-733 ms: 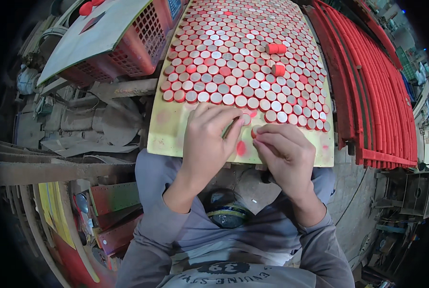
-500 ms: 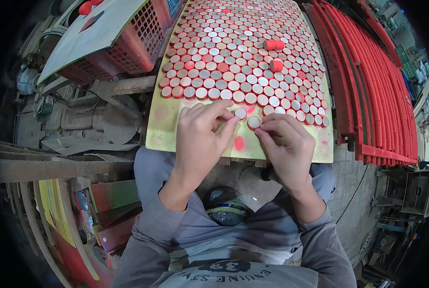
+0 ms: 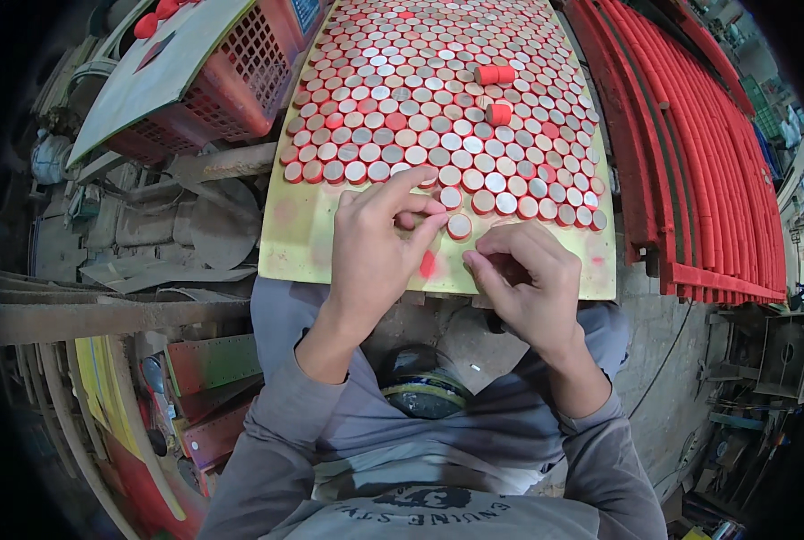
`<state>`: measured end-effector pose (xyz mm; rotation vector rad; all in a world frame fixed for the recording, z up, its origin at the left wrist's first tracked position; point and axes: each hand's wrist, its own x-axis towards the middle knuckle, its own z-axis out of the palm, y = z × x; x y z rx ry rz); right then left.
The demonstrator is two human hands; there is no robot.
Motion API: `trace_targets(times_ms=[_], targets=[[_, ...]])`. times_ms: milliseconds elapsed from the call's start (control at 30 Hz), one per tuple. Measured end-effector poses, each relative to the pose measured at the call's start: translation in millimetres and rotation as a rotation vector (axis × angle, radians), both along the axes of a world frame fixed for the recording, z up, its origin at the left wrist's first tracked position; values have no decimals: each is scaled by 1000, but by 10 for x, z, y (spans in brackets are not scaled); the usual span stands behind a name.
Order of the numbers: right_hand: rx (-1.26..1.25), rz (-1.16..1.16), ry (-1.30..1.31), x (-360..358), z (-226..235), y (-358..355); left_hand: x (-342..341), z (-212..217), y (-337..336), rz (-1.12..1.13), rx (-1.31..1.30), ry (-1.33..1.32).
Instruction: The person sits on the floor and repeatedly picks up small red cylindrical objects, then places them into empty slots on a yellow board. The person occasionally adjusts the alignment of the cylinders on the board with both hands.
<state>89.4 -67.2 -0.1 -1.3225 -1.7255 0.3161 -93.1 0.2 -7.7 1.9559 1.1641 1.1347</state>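
Note:
A pale yellow board [image 3: 298, 234] carries tight rows of short round pieces with red sides and pale flat tops. At the near edge of the rows stands one such piece [image 3: 450, 198], with another loose piece [image 3: 458, 226] just nearer to me. My left hand [image 3: 377, 238] is left of both, index finger stretched along the row and thumb tip close beside the loose piece; whether it touches cannot be told. Right of the loose piece, my right hand [image 3: 532, 274] has its thumb and index finger slightly apart, nothing visible between them.
Red cylinders [image 3: 494, 75] and a shorter red one [image 3: 498, 114] lie on top of the rows. Long red rods [image 3: 708, 162] fill a rack at right. A red plastic crate [image 3: 253, 76] under a pale sheet stands at left. A dark round container [image 3: 426, 382] is between my legs.
The piece by my left fingers has moved away from me and to the right, up against the rows. My right hand has drawn off the nearer loose piece. The whole view has shifted slightly.

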Motion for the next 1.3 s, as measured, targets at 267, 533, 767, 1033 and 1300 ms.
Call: trace_targets(times_ms=[267, 533, 767, 1033, 1300], targets=[[86, 140, -106, -11, 32, 56, -70, 12, 24, -6, 75, 24], [112, 117, -139, -42, 27, 75, -52, 14, 27, -90, 89, 36], [73, 7, -81, -23, 20, 46, -101, -22, 42, -127, 72, -67], [88, 120, -140, -56, 42, 79, -197, 12, 45, -60, 78, 21], [64, 152, -143, -31, 38, 81, -178, 48, 32, 42, 152, 161]])
